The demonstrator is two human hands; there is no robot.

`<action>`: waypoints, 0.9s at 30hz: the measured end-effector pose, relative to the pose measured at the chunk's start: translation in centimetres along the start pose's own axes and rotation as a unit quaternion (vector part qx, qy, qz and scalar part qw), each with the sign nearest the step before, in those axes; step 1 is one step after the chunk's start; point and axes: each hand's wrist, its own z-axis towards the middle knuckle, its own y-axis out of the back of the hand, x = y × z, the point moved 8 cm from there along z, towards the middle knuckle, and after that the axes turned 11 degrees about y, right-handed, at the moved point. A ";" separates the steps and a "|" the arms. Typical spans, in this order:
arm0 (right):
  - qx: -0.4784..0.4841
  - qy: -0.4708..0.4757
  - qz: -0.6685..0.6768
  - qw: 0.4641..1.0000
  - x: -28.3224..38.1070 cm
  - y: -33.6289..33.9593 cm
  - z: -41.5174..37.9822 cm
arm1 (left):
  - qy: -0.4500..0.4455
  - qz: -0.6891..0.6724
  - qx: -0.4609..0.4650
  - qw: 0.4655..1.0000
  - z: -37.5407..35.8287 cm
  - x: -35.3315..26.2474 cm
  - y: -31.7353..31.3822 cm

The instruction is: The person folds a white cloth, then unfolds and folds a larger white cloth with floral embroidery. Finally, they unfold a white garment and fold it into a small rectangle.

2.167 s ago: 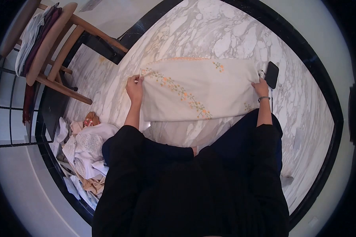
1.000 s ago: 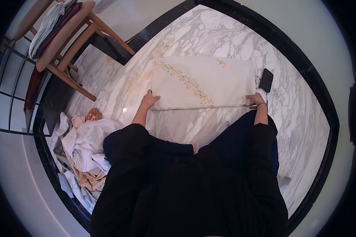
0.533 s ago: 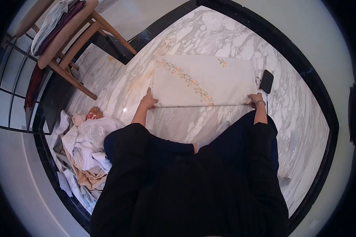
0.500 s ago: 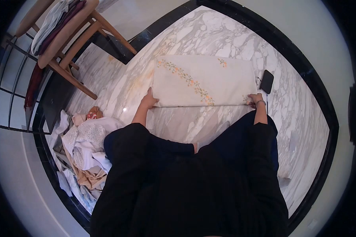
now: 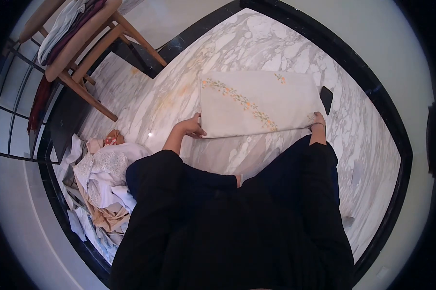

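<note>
A cream folded cloth (image 5: pixel 237 113) with a slanting band of orange flowers and green leaves is spread in front of me, its near edge slightly tilted. At its near left corner, my left hand (image 5: pixel 191 127) is closed on the edge, with the thumb at the side. My right hand (image 5: pixel 317 121) grips the near right corner; its fingertips are partly hidden. Just past the right edge of the cloth, a black phone-like object (image 5: pixel 326 99) rests on the marble floor (image 5: pixel 276 48).
To the left lies a heap of crumpled clothes (image 5: pixel 104 176). A wooden chair (image 5: pixel 94 58) with folded garments (image 5: pixel 65 34) on it stands at upper left, beside a black wire rack (image 5: pixel 14 113). Dark skirting borders the walls.
Both hands hold the cloth as it shifts to the right, its left end moving a little nearer to me. Its right edge now reaches the black object.
</note>
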 end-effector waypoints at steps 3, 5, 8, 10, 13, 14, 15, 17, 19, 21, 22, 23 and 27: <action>0.070 0.018 0.058 0.996 -1.0 -1.6 2.9 | 0.023 0.054 -0.013 0.998 -1.1 -0.2 -0.7; 0.096 0.055 0.093 0.989 0.0 -2.8 1.5 | 0.037 0.047 -0.006 0.998 -0.6 0.5 -0.5; 0.184 0.123 0.117 0.968 3.7 -7.2 -4.1 | 0.045 0.042 -0.005 0.998 -0.1 0.9 -0.3; 0.236 0.174 0.092 0.952 6.1 -10.7 -9.1 | 0.038 0.042 0.011 0.998 0.5 1.4 -0.6; 0.329 0.304 -0.096 0.889 8.1 -15.5 -19.0 | 0.014 0.041 0.044 0.998 1.9 1.4 -0.8; 0.338 0.402 -0.209 0.825 9.3 -16.7 -24.0 | 0.007 0.035 0.043 0.998 1.5 1.2 -0.9; 0.403 0.470 -0.115 0.777 6.7 -18.9 -25.0 | 0.001 0.028 0.042 0.999 1.1 1.0 -0.9; 0.492 0.485 -0.213 0.691 6.0 -19.2 -35.0 | 0.006 0.008 0.051 0.999 1.5 1.3 -0.8; 0.614 0.510 -0.144 0.585 0.7 -19.7 -39.1 | 0.007 -0.007 0.052 0.999 1.4 1.4 -0.5; 0.672 0.489 -0.269 0.487 -8.2 -19.2 -40.2 | 0.004 -0.013 0.046 0.999 1.2 1.3 -0.6; 0.653 0.539 -0.302 0.437 -10.4 -17.7 -40.8 | 0.003 -0.002 0.045 0.999 1.2 1.2 -0.7; 0.630 0.586 -0.334 0.384 -12.1 -16.1 -41.3 | 0.001 0.010 0.043 0.999 1.1 0.9 -0.8; 0.587 0.621 -0.386 0.347 -13.3 -15.1 -42.2 | 0.000 0.031 0.044 0.999 1.7 0.8 -0.6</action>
